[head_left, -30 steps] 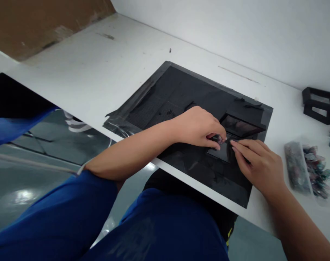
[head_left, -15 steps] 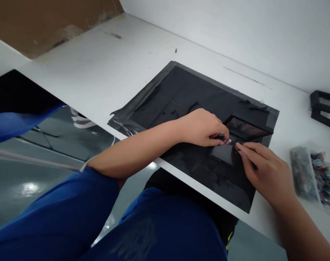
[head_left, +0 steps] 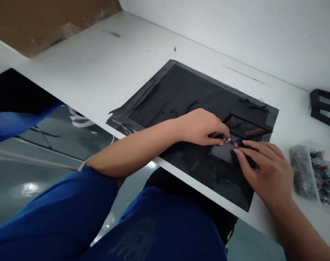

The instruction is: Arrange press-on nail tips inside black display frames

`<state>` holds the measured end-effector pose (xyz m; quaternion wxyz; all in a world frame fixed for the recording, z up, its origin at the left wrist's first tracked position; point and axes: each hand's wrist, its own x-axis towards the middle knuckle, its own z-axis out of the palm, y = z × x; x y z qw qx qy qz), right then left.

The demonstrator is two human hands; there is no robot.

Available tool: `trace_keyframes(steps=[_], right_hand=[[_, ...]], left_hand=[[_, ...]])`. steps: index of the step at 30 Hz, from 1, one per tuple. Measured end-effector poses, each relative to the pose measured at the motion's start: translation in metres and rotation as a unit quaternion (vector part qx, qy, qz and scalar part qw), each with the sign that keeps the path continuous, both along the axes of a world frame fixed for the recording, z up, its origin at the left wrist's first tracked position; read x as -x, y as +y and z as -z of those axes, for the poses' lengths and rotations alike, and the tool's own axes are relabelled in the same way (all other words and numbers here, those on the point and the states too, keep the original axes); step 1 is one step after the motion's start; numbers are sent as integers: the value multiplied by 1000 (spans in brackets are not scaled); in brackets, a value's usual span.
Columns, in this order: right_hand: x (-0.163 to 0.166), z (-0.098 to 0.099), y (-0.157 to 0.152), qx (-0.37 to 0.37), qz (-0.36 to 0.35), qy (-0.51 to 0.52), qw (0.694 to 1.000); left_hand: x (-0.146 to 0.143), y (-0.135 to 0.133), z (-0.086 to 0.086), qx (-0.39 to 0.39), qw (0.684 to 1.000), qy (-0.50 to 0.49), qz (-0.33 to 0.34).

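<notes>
My left hand (head_left: 204, 127) reaches across the black mat, its thumb and fingertips pinching a small shiny piece (head_left: 226, 139), clear with a purplish tint. Below these fingertips lies the flat dark base (head_left: 223, 153) of a shallow black case. Its glossy lid (head_left: 246, 127) is raised behind it. My right hand (head_left: 267, 166) is at the base's right side, thumb and index finger apart. A tiny pinkish piece (head_left: 236, 145) sits by those fingertips; whether they touch it is unclear.
The black mat (head_left: 197, 87), taped at its edges, lies on a white table (head_left: 137, 47). Dark scraps lie on it. At right are a clear divided container (head_left: 306, 174) of small shiny pieces and a black frame (head_left: 325, 108). A brown board (head_left: 53, 21) stands far left.
My right thumb and index finger have moved apart, and the tiny pinkish piece now shows by them. My left hand keeps its pinch in nearly the same place.
</notes>
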<state>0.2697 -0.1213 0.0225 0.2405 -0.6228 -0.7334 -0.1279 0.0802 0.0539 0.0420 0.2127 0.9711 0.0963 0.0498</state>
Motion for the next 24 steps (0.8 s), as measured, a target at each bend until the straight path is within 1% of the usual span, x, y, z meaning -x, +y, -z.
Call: trace_keyframes(steps=[4,9,17,24], right_hand=[[2,0,0,29,-34,54,998],[-6,4,4,41,-4,107,993],[-9,7,7,53,-8,96,994],[-11,8,6,88,-16,91,992]], left_hand=[[0,0,-1,1,1000,9,-4],[0,0,-1,-2,1000,-2,8],[0,0,2,-5,1000,0,1],[0,0,2,4,1000,-5,10]])
